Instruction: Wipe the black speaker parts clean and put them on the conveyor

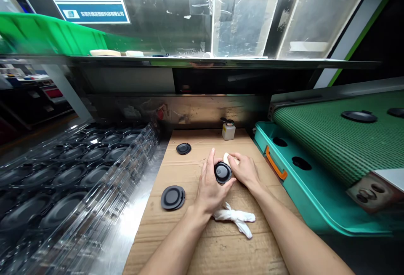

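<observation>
While the left hand is clamping its fingers around a round black part over the cardboard-covered counter, the right hand is pinching a white pad at the part's rim, white glove lying close

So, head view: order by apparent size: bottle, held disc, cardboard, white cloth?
1. Cardboard
2. White cloth
3. Bottle and held disc: look alike; bottle sits farther back, so no ranking.
</observation>
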A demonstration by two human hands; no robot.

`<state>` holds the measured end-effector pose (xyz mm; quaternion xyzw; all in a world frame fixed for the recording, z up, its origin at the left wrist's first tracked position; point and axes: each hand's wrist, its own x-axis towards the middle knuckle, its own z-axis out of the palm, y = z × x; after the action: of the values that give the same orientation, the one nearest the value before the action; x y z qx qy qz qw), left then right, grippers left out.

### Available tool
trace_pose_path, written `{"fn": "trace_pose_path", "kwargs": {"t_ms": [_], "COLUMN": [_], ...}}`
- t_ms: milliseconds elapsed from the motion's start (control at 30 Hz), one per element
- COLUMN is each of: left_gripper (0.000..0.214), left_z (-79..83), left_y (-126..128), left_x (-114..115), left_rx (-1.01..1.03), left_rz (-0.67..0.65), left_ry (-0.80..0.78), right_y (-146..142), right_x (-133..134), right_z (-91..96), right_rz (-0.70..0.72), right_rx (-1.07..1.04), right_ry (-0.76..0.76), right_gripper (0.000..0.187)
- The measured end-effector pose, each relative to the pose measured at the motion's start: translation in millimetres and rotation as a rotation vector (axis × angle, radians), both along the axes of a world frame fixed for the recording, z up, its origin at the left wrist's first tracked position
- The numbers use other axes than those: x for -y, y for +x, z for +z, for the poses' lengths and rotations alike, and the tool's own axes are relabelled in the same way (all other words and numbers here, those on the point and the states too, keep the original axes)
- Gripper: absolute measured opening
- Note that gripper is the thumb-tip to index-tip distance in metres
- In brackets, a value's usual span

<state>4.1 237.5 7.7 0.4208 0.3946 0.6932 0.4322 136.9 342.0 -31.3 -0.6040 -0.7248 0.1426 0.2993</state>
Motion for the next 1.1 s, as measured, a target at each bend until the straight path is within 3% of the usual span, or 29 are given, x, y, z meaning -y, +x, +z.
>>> {"fn": "trace_pose_path", "kwargs": {"t_ms": [167, 300, 433, 533, 600, 700, 767, 833, 1100], "left_gripper": [0.085, 0.075, 0.048, 0.060, 0.065, 0.065, 0.059, 0.052, 0.041], "left_z": [3.0, -4.6, -14.8, -16.9, -17.2, -18.6, -19.5, -19.7, -22.5], "left_y": [0, 0, -8, -20, -27, -33, -34, -34, -28], "left_x": [2, -4, -18, -27, -30, -33, -33, -33, -33], "left_rx": [0.102, 0.051, 0.122, 0.341, 0.463, 0.556, 0.574, 0.569, 0.451], "left_rz": [0.024, 0.014, -0.114, -0.193, -0.158, -0.114, -0.119, -0.122, -0.152], "left_ry": [-0.038, -0.043, -0.269, -0.402, -0.415, -0.400, -0.396, -0.401, -0.432], "right_y": [0, 0, 3, 5, 4, -2, -7, -10, -7], "right_x": [0, 0, -1, 9, 24, 51, 64, 68, 42], "right_z": [0.1, -1.0, 4.8, 22.5, 37.0, 49.9, 50.9, 50.5, 60.1], "right_rz": [0.016, 0.022, 0.021, 0.014, 0.211, 0.746, 0.890, 0.874, 0.702], "right_rx": [-0.013, -0.006, 0.066, 0.169, 0.165, 0.142, 0.153, 0.139, -0.237], "right_ry": [0.013, 0.000, -0.026, 0.072, 0.023, -0.356, -0.485, -0.452, -0.172], "right_gripper": [0.038, 0.039, 0.038, 0.035, 0.031, 0.023, 0.016, 0.005, 0.021]}}
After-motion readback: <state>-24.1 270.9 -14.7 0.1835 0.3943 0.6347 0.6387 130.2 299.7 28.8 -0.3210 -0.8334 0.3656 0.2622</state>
